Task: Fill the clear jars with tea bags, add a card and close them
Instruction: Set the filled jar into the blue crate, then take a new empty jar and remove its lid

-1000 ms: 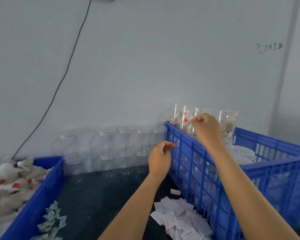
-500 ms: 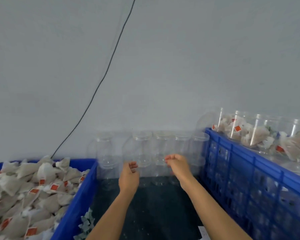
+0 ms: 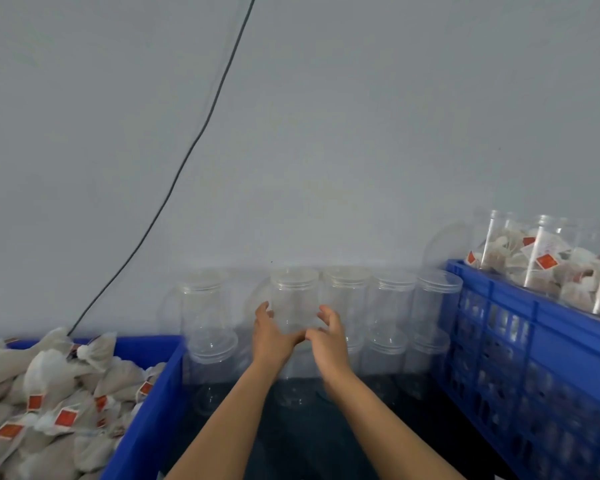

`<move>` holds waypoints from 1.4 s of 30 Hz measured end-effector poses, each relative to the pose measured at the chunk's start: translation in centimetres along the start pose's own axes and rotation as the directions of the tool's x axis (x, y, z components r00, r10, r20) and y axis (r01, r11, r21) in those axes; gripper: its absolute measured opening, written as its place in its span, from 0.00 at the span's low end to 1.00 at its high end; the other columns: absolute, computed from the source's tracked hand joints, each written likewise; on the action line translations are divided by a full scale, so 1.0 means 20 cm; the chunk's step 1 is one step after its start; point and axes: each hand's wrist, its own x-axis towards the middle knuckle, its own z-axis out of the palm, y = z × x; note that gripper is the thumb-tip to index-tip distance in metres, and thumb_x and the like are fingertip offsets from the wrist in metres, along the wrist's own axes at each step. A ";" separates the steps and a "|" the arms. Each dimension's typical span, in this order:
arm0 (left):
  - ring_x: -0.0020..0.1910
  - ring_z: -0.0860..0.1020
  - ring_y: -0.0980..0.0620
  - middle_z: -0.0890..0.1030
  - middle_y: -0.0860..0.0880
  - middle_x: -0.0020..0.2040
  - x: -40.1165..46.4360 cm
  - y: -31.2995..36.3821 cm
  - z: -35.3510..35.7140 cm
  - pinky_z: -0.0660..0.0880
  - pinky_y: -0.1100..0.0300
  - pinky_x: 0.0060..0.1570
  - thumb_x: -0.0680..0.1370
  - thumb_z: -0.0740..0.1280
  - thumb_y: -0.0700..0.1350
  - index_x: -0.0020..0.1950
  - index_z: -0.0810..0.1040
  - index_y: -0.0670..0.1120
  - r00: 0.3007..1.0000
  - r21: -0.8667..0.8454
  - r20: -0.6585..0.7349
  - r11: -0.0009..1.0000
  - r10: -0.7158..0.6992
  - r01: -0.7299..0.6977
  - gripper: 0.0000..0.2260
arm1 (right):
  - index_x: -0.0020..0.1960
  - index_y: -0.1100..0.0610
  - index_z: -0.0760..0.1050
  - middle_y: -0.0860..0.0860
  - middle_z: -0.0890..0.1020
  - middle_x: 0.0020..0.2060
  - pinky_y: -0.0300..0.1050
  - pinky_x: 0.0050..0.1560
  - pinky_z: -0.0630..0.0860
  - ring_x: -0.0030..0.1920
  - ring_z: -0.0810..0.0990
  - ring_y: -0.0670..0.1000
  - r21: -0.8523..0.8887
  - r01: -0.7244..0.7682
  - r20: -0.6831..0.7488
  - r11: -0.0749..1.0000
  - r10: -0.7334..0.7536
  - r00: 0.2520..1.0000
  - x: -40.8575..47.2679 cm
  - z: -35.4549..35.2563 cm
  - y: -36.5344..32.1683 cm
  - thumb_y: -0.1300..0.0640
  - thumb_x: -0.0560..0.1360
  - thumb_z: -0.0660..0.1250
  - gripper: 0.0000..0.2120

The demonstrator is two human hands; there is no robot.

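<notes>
A black cable slants down the pale grey wall ahead of me from twelve o'clock toward nine. Beneath my reach lies the dark table.

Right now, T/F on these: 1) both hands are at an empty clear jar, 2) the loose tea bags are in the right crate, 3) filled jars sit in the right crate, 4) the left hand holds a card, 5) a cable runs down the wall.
1) True: the left hand and right hand flank an empty clear jar, fingers spread; a firm grip cannot be told.
2) False: the loose tea bags fill the left blue crate.
3) True: filled jars stand in the right blue crate.
4) False: the left hand holds no card.
5) True: a black cable runs down the wall.
</notes>
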 end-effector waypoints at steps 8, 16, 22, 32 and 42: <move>0.66 0.69 0.48 0.67 0.46 0.70 -0.02 -0.03 0.02 0.71 0.52 0.65 0.68 0.77 0.37 0.74 0.60 0.47 0.991 -0.049 -0.123 0.997 0.051 -0.057 0.40 | 0.74 0.52 0.60 0.48 0.67 0.68 0.36 0.56 0.70 0.63 0.70 0.48 -0.009 0.071 0.052 0.997 -0.071 0.996 -0.01 0.02 0.00 0.69 0.76 0.58 0.29; 0.61 0.67 0.55 0.61 0.48 0.67 -0.35 0.16 -0.08 0.71 0.57 0.62 0.63 0.82 0.48 0.70 0.62 0.50 0.971 0.032 -0.148 0.982 0.188 -0.185 0.42 | 0.61 0.42 0.68 0.40 0.72 0.55 0.24 0.45 0.68 0.53 0.70 0.32 0.169 0.197 0.052 0.966 -0.208 0.977 -0.24 -0.06 -0.21 0.58 0.82 0.55 0.13; 0.67 0.70 0.51 0.68 0.51 0.70 -0.83 0.20 -0.07 0.73 0.52 0.65 0.61 0.83 0.47 0.74 0.60 0.47 0.972 0.094 -0.177 0.986 0.155 -0.140 0.47 | 0.67 0.46 0.66 0.42 0.72 0.63 0.28 0.57 0.68 0.61 0.70 0.34 0.228 0.329 0.051 0.916 -0.349 0.936 -0.54 -0.21 -0.30 0.45 0.78 0.59 0.19; 0.66 0.69 0.50 0.70 0.48 0.67 -1.45 0.05 -0.12 0.66 0.62 0.64 0.64 0.78 0.56 0.73 0.61 0.41 0.935 0.557 -0.051 0.786 0.352 -0.266 0.45 | 0.62 0.43 0.69 0.39 0.74 0.55 0.33 0.48 0.69 0.54 0.75 0.40 -0.299 0.285 0.173 0.911 -0.242 0.955 -0.96 -0.42 -0.16 0.33 0.65 0.71 0.30; 0.53 0.80 0.58 0.80 0.54 0.55 -1.63 -0.03 -0.25 0.76 0.65 0.53 0.55 0.79 0.55 0.60 0.69 0.53 0.937 0.031 0.349 0.999 0.015 -0.027 0.36 | 0.56 0.41 0.81 0.45 0.80 0.53 0.37 0.56 0.71 0.55 0.78 0.43 -0.297 0.345 0.451 0.890 -0.188 0.873 -1.09 -0.52 -0.12 0.46 0.72 0.73 0.13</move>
